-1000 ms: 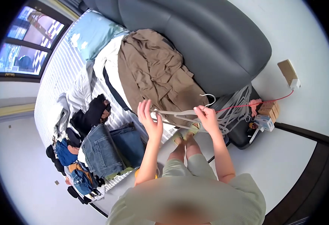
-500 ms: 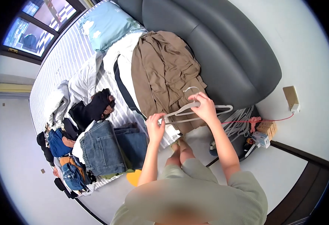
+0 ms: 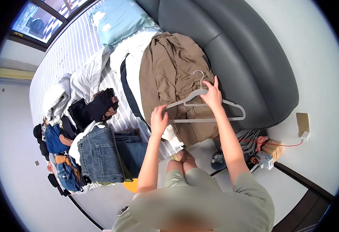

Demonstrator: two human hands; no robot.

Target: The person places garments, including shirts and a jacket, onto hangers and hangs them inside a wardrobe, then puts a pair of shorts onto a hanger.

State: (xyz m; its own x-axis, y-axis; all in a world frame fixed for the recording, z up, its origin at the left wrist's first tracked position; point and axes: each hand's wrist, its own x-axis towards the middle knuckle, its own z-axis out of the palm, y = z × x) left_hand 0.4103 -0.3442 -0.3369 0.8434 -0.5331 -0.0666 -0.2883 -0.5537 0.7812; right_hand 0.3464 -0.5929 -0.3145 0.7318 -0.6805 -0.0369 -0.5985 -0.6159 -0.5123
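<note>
A light grey clothes hanger [image 3: 204, 120] with a metal hook is spread between my two hands above the bed's near end. My left hand [image 3: 159, 122] closes on the hanger's left end. Near the neck, just below the hook, my right hand [image 3: 212, 94] pinches the hanger between thumb and fingers. Beneath it lies a brown jacket [image 3: 169, 65], spread out and wrinkled. White clothing [image 3: 133, 83] with a dark strip shows along the jacket's left side.
Folded jeans [image 3: 104, 154] and a black garment [image 3: 92, 110] lie on the striped bed [image 3: 67, 48], left. A blue pillow [image 3: 123, 21] is at the far end. The grey headboard [image 3: 250, 69] borders the right; boxes [image 3: 272, 150] and several hangers [image 3: 248, 135] stand below it.
The hanger has turned flatter and moved up over the jacket, its hook pointing away from me. My right hand has risen with it; my left hand stays at the hanger's left end.
</note>
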